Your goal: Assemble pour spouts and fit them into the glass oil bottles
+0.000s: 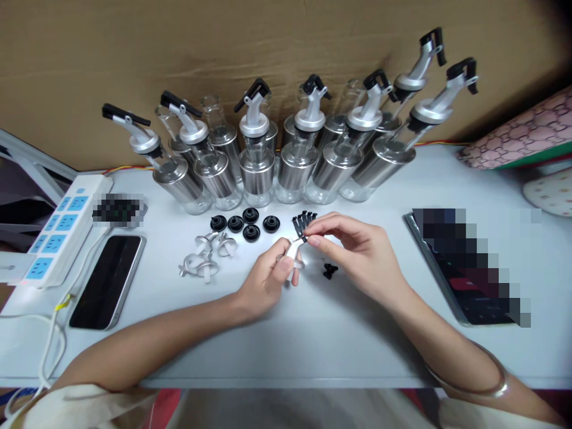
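In the middle of the table my left hand is closed around a silver pourer spout, its tip pointing up and right. My right hand pinches a small black piece at that tip; whether it is seated there I cannot tell. Just beyond the fingertips lie several black levers in a row. Small black plugs are heaped under my right hand. To the left are several loose silver spouts and round black stoppers.
Behind stand several glass bottles with steel bands, the front ones topped with pourers, against a cardboard wall. A phone, white cable and power strip are left. On the right lies a dark tablet, near a pink patterned roll.
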The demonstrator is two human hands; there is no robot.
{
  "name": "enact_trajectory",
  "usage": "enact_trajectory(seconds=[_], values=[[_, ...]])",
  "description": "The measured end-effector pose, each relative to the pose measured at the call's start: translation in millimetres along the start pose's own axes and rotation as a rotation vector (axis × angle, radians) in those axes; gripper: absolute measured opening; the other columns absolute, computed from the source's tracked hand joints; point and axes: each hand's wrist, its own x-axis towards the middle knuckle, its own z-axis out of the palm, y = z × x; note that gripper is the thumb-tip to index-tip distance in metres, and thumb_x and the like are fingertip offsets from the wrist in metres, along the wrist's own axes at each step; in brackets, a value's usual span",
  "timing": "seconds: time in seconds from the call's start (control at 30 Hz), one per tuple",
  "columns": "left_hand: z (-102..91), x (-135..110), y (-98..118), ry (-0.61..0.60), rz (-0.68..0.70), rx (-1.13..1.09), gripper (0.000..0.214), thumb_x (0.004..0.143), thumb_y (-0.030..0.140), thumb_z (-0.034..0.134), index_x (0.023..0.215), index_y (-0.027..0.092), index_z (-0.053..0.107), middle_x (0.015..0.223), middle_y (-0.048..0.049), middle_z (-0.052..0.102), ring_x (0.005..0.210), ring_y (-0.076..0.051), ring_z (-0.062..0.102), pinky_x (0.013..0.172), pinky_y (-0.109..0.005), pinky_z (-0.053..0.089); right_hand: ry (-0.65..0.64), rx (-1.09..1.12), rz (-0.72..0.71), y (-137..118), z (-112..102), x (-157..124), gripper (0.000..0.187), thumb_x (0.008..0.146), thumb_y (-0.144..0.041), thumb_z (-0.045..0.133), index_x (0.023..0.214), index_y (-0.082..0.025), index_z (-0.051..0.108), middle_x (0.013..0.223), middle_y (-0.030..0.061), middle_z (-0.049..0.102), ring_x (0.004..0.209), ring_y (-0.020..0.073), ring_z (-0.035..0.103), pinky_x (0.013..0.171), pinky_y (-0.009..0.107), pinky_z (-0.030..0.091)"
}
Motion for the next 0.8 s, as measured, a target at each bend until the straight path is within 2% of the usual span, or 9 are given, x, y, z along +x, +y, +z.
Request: enact_trajectory(seconds=[0.2,0.5,0.8], values=[[-1.3,0.4,0.6,-0.014,-0.026,0.041,0.052,0.088,0.070,0.030,0.083,0.020,0.044,0.065,0.0014,0.051,0.063,-0.016,0.047,0.066,-0.030,0.039,-0.096,-0.042,-0.035,4.2,-4.9,1.8,0.008,0.079,-0.018,0.070,0.082,-0.023,0.075,0.088,0.0023,0.075,0.086,0.0176,0.068,0.081,0.031,0.052],[-2.3,0.6,-1.7,-0.059,-0.038,0.042,0.050,0.088,0.069,0.031,0.085,0.021,0.043,0.066,0.0020,0.049,0.062,-0.016,0.044,0.063,-0.029,0.037,-0.113,-0.180,-0.132,5.1,-6.0,1.0,0.009,0.081,-0.014,0.068,0.080,-0.022,0.073,0.085,0.0019,0.074,0.080,0.0168,0.069,0.075,0.029,0.053],[-2.8,0.1,1.9,-0.066,-0.060,0.097,0.044,0.089,0.063,0.029,0.083,0.021,0.042,0.066,0.0017,0.049,0.063,-0.016,0.045,0.064,-0.029,0.037,-0.149,-0.203,-0.118,3.7,-9.4,3.1,0.005,0.081,-0.020,0.068,0.077,-0.021,0.072,0.082,0.0029,0.074,0.078,0.0186,0.068,0.076,0.032,0.052]])
